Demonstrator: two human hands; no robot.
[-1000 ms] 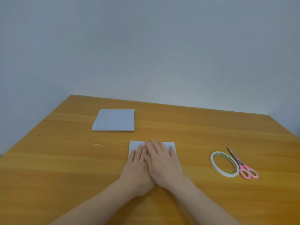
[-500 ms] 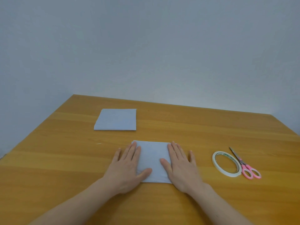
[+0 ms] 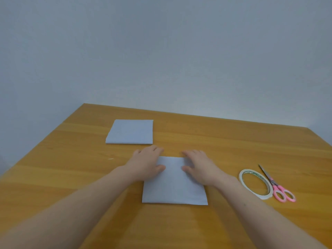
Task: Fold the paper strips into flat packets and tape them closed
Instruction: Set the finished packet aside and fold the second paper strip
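Wooden table (image 3: 215, 141) edges beyond hands (image 3: 175, 164)

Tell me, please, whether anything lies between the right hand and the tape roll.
Nothing visible does: bare table separates the right hand, resting on the near packet, from the tape roll. The scissors lie beyond the roll.

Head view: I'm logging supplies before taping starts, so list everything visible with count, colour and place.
Folded paper packet: one, pale blue-white, near centre, under both hands.
Second folded packet: one, pale blue-white, far left, apart from the hands.
Tape roll: one, white, flat at right.
Scissors: one pair, pink handles, closed, against the tape roll's right side.
Table: one, orange-brown wood.
Wall: grey-blue, behind.
Left hand: on the near packet's far left corner.
Right hand: on its far right corner.
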